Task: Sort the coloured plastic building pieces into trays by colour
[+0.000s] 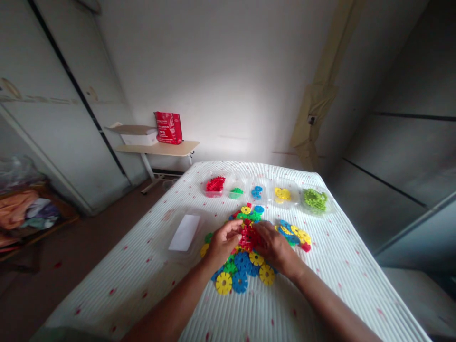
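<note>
My left hand (224, 241) and my right hand (277, 246) meet over a spread of notched plastic discs in blue, yellow and green. Between them is a cluster of red interlocking pieces (246, 238), gripped at its left side by my left fingers and at its right by my right fingers. Partly under my wrists lie a blue disc (240, 281) and a yellow disc (223, 283). Beyond my fingers, more discs (253, 215) sit joined or heaped; which, I cannot tell. Another group of blue and yellow discs (301, 234) lies right of my right hand.
Along the far side stand clear tubs with red pieces (214, 184), green pieces (236, 192), blue pieces (257, 192), yellow pieces (282, 194) and light-green pieces (315, 199). A clear tray with white paper (184, 232) is at left. A side table (171, 148) holds a red bag (169, 128).
</note>
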Motion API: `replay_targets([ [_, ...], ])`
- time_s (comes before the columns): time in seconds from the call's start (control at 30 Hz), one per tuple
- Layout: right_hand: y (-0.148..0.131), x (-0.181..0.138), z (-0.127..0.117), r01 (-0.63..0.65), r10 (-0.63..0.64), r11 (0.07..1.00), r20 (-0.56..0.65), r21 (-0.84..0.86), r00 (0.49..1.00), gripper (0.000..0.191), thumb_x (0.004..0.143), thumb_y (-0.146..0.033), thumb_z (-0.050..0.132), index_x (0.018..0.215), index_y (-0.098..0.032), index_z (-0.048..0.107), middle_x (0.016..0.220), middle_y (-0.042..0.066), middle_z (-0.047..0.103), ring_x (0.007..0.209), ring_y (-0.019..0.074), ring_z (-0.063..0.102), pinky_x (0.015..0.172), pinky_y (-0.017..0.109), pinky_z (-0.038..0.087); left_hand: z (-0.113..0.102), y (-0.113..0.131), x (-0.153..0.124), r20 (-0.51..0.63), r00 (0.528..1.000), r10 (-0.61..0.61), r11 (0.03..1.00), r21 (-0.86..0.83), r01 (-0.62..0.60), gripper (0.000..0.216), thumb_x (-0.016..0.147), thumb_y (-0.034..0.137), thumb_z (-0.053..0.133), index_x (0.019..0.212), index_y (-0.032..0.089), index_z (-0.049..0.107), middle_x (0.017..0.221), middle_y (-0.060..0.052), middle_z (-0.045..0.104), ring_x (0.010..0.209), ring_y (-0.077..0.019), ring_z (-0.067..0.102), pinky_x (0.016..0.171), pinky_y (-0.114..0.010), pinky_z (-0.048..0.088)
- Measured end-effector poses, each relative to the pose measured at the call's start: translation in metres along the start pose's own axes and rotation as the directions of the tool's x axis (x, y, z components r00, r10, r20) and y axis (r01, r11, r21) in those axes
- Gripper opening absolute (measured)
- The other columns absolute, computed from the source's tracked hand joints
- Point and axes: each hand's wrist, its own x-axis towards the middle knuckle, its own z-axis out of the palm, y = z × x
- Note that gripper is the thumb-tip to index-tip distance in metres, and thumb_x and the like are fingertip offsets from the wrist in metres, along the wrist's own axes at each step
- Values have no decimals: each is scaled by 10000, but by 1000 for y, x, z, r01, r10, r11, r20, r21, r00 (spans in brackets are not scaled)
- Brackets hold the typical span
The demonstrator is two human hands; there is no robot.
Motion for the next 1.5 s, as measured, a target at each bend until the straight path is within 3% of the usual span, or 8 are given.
replay_targets([
  [0.27,-9,-2,4,-15,13,999,-71,-31,997,486,766,-104,559,1239,-183,479,1151,137,540,1010,231,592,864,381,519,-2,3,2,-73,997,8,1000,-25,-10,330,728,188,552,1050,151,611,969,-60,672,895,-180,615,815,-318,487],
  [0.63,-7,-2,14,-5,3,1000,-80,-21,997,450,793,-136,550,1232,-208,483,1103,118,552,948,215,617,802,361,548,-2,15,-4,43,999,-25,995,-99,29,390,710,255,607,1088,160,587,1013,-71,646,913,-185,606,811,-307,490],
  [0.87,-8,-1,8,39,-39,999,-120,-1,992,432,797,-134,526,1222,-198,491,1144,126,535,965,206,608,805,341,540,1,10,0,-24,998,-58,988,-146,54,437,663,245,660,1081,151,569,973,-60,647,858,-167,608,778,-301,500],
  [0.97,-6,-1,-7,-20,32,997,-154,79,988,347,797,-158,527,1139,-209,535,1025,89,583,769,155,617,685,300,539,0,8,2,-102,992,-73,990,-130,60,399,660,242,659,1040,150,578,976,-63,656,844,-165,612,789,-313,496],
  [1.1,-4,-2,-18,-140,202,931,-156,338,967,216,785,-276,575,985,-202,540,703,-6,563,582,124,564,536,244,492,0,6,3,-122,990,-73,991,-122,58,405,651,219,665,1040,152,576,968,-57,653,815,-152,611,763,-299,500],
  [1.33,2,1,-22,-154,283,870,-219,469,934,197,763,-365,617,841,-189,572,796,32,578,661,134,571,585,253,503,0,4,3,-148,986,-82,989,-133,62,442,660,216,660,1085,163,553,948,-40,627,793,-135,606,739,-269,496],
  [1.43,-1,2,-19,-124,287,831,-227,542,931,207,756,-366,623,845,-187,566,770,22,572,626,129,566,561,251,494,1,7,2,-95,992,-79,987,-148,64,461,649,231,681,1088,165,558,962,-42,622,812,-143,599,738,-268,492],
  [1.5,-3,3,-13,-79,243,868,-279,491,929,160,755,-328,618,823,-189,577,797,30,576,634,130,567,569,255,486,0,9,1,-39,997,-70,985,-164,63,474,649,237,692,1099,166,562,968,-43,623,832,-150,594,749,-269,488],
])
